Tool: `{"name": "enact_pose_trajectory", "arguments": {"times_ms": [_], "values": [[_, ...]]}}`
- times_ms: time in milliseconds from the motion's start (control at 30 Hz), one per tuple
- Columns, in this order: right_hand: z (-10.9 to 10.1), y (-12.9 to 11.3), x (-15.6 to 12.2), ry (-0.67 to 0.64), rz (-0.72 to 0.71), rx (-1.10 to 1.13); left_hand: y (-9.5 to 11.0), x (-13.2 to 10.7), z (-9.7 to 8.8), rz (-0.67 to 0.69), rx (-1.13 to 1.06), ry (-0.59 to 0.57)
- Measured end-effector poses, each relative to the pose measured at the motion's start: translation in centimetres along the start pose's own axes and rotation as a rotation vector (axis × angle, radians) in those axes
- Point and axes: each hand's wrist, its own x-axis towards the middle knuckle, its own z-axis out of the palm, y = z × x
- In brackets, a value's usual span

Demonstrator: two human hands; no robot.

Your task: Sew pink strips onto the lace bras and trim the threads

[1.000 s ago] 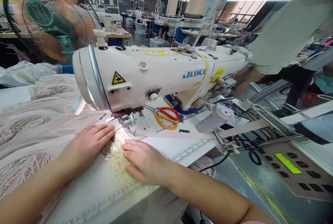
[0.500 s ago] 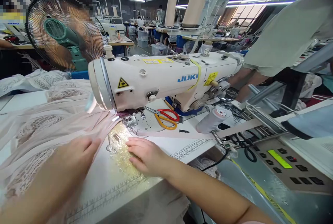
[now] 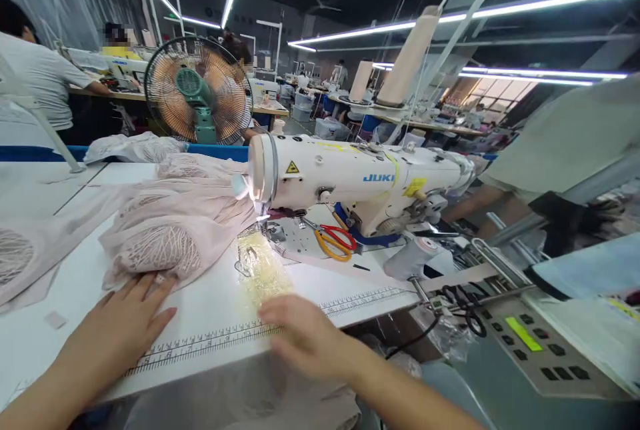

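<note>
My left hand [image 3: 125,323] lies with its fingers spread at the near edge of a pale pink garment piece with lace [image 3: 157,248]. The fingertips touch the cloth. Part of the garment reaches under the needle area of a white sewing machine [image 3: 320,170]. My right hand [image 3: 305,337] hovers or rests by the table's front edge, at the lower end of a yellowish taped patch [image 3: 263,263]. Motion blurs its fingers, so I cannot make out whether they hold anything.
Scissors with red and orange handles [image 3: 335,243] lie beside the machine bed. A thread cone [image 3: 413,257] stands to their right. A printed ruler [image 3: 220,339] runs along the table's front. Behind are a fan [image 3: 193,87] and other people; a control panel [image 3: 537,347] is lower right.
The view has swung left and up. My left hand has settled with spread fingers against the garment, which lies more bunched. My right hand has moved off the yellowish patch's middle towards the front edge.
</note>
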Motion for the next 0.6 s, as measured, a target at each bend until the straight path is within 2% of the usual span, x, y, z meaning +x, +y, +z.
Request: {"name": "enact_pose_trajectory", "arguments": {"times_ms": [67, 100, 133, 167, 233, 300, 367, 500, 600], "values": [[0.8, -1.5, -1.8, -0.310, -0.067, 0.125, -0.5, 0.5, 0.5, -0.033, 0.011, 0.061], [1.3, -1.9, -2.8, -0.455, -0.056, 0.152, -0.7, 0.6, 0.8, -0.045, 0.009, 0.080], [1.9, -1.9, -3.8, -0.564, 0.008, 0.146, -0.8, 0.6, 1.0, -0.053, 0.000, 0.096], [2.6, -1.6, -4.7, -0.619, 0.120, 0.101, -0.9, 0.6, 1.3, -0.060, -0.007, 0.107], [3.9, -0.4, -6.3, -0.601, 0.420, -0.069, -0.8, 0.4, 1.5, -0.071, -0.016, 0.113], [5.0, 1.0, -7.5, -0.546, 0.632, -0.213, -0.8, 0.3, 1.6, -0.074, -0.022, 0.116], [5.9, 2.1, -8.2, -0.527, 0.705, -0.275, -0.9, 0.1, 1.8, -0.064, -0.041, 0.124], [6.6, 2.8, -8.4, -0.506, 0.732, -0.308, -1.1, -0.4, 2.1, -0.047, -0.114, 0.171], [6.7, 2.9, -8.1, -0.486, 0.761, -0.303, -0.7, -0.5, 1.4, -0.094, -0.264, 0.264]]}}
